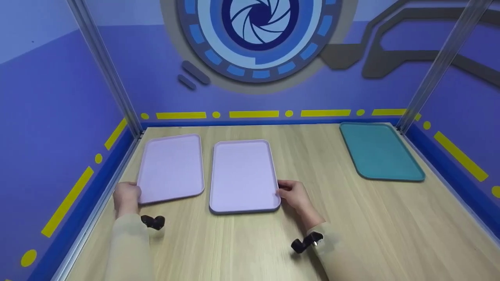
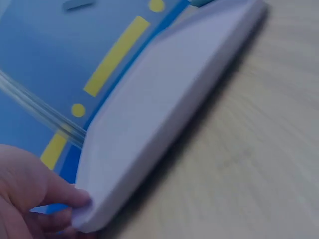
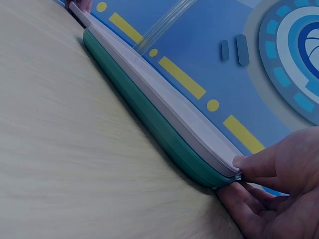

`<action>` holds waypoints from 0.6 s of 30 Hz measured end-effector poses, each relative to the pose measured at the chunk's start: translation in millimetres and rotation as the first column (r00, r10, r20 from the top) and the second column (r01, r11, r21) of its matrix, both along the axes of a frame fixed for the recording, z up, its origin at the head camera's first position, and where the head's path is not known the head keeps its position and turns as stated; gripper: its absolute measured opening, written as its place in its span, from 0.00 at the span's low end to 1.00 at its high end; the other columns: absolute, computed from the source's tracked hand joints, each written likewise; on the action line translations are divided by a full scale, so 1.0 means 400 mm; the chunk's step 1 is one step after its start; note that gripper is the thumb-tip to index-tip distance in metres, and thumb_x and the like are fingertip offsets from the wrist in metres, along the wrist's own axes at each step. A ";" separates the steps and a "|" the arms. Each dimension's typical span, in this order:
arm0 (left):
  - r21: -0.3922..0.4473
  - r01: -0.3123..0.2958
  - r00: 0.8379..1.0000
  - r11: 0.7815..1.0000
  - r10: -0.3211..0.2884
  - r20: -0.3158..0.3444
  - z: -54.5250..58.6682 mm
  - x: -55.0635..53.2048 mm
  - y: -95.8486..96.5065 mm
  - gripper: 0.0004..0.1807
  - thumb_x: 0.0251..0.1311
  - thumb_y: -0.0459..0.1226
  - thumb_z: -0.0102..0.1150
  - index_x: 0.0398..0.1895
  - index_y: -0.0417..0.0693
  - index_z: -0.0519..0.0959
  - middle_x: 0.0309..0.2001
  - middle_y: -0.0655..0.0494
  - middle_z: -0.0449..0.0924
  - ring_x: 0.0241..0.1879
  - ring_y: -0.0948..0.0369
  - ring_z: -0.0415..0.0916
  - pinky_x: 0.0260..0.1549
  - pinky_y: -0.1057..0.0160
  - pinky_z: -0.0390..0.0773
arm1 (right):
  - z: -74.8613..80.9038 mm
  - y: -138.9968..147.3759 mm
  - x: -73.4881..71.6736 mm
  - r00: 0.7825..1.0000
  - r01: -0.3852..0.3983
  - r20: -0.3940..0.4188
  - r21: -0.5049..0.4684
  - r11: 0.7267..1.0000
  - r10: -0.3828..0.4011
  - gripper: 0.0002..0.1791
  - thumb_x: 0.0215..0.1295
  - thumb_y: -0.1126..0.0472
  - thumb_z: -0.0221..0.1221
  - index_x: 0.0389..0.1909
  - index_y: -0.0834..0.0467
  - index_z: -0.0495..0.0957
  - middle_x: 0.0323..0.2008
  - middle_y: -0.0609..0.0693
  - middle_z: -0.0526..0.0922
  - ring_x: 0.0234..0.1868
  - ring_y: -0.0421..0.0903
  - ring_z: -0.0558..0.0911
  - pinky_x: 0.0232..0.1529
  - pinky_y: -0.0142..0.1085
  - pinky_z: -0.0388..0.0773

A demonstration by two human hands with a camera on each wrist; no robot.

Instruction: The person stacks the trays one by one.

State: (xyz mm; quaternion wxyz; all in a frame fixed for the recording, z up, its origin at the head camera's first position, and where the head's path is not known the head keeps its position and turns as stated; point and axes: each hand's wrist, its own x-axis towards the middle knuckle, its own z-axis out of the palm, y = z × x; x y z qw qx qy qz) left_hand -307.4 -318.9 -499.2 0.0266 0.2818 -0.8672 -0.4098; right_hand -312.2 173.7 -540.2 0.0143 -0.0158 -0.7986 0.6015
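Observation:
My left hand (image 1: pixel 127 195) grips the near left corner of a pale lilac rectangular tray (image 1: pixel 172 168). In the left wrist view the thumb lies over that tray's rim (image 2: pixel 164 134) and the other fingers are partly hidden behind it. A second lilac tray (image 1: pixel 244 175) lies just to the right, and my right hand (image 1: pixel 295 194) pinches its near right corner. The right wrist view reveals a green tray (image 3: pixel 134 112) directly beneath this second one. There the thumb presses the lilac rim (image 3: pixel 199 149), with fingers low against the green corner.
Another tray, teal green (image 1: pixel 383 152), lies at the back right of the wooden table (image 1: pixel 312 156). Blue-purple panels (image 1: pixel 129 74) with yellow marks wall in the back and both sides. Metal posts (image 1: pixel 113 70) stand in the back corners. Each wrist bears a small black camera mount (image 1: pixel 153 222).

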 end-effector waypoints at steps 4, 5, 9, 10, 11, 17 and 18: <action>0.147 0.061 0.997 0.987 -0.067 0.036 0.031 -0.001 -0.020 0.27 0.58 0.25 0.50 0.63 0.23 0.73 0.63 0.27 0.75 0.48 0.44 0.81 0.47 0.53 0.85 | 0.000 0.001 0.002 1.000 0.000 0.010 -0.009 1.000 0.000 0.21 0.59 0.77 0.62 0.55 0.75 0.80 0.48 0.70 0.86 0.42 0.46 0.84 0.37 0.26 0.79; 0.215 0.063 0.997 0.975 -0.073 0.039 0.039 -0.001 -0.024 0.28 0.57 0.24 0.51 0.64 0.22 0.71 0.62 0.27 0.74 0.44 0.47 0.81 0.45 0.55 0.86 | 0.000 0.001 0.002 1.000 -0.002 0.014 -0.016 1.000 0.002 0.21 0.60 0.77 0.62 0.56 0.75 0.80 0.48 0.70 0.86 0.42 0.46 0.84 0.37 0.26 0.79; 0.411 0.061 0.993 0.910 -0.096 0.065 0.067 -0.001 -0.034 0.32 0.63 0.23 0.52 0.72 0.25 0.64 0.68 0.27 0.68 0.43 0.51 0.81 0.54 0.51 0.85 | 0.000 0.001 0.002 1.000 -0.004 0.015 -0.031 1.000 0.005 0.21 0.60 0.77 0.62 0.56 0.75 0.80 0.48 0.71 0.86 0.42 0.47 0.84 0.35 0.26 0.79; 0.414 0.067 0.992 0.908 -0.106 0.073 0.072 -0.001 -0.037 0.32 0.65 0.24 0.52 0.73 0.27 0.63 0.70 0.28 0.67 0.44 0.52 0.81 0.55 0.51 0.85 | 0.000 0.000 0.002 1.000 -0.003 0.018 -0.032 0.999 0.004 0.21 0.60 0.77 0.62 0.56 0.75 0.79 0.48 0.71 0.86 0.42 0.47 0.84 0.35 0.26 0.80; 0.417 0.070 0.991 0.906 -0.112 0.077 0.075 0.000 -0.038 0.33 0.66 0.24 0.52 0.75 0.29 0.62 0.72 0.29 0.65 0.44 0.52 0.81 0.55 0.52 0.85 | -0.001 0.000 0.002 1.000 -0.001 0.018 -0.027 1.000 0.001 0.21 0.60 0.77 0.62 0.56 0.76 0.79 0.48 0.71 0.86 0.42 0.47 0.83 0.35 0.26 0.80; 0.428 0.066 0.993 0.901 -0.100 0.058 0.080 0.013 -0.051 0.34 0.67 0.25 0.54 0.77 0.34 0.61 0.73 0.32 0.65 0.36 0.60 0.79 0.33 0.66 0.84 | -0.001 -0.001 0.002 0.999 -0.004 0.052 -0.061 0.998 0.007 0.22 0.62 0.78 0.61 0.58 0.76 0.78 0.49 0.73 0.84 0.41 0.47 0.83 0.38 0.33 0.85; 0.433 0.060 0.994 0.899 -0.092 0.052 0.079 0.015 -0.051 0.34 0.68 0.26 0.53 0.77 0.35 0.61 0.72 0.32 0.66 0.35 0.61 0.78 0.32 0.67 0.83 | -0.001 0.000 0.002 0.999 -0.006 0.053 -0.066 0.998 0.009 0.22 0.62 0.78 0.61 0.58 0.76 0.78 0.49 0.73 0.84 0.41 0.47 0.83 0.38 0.33 0.85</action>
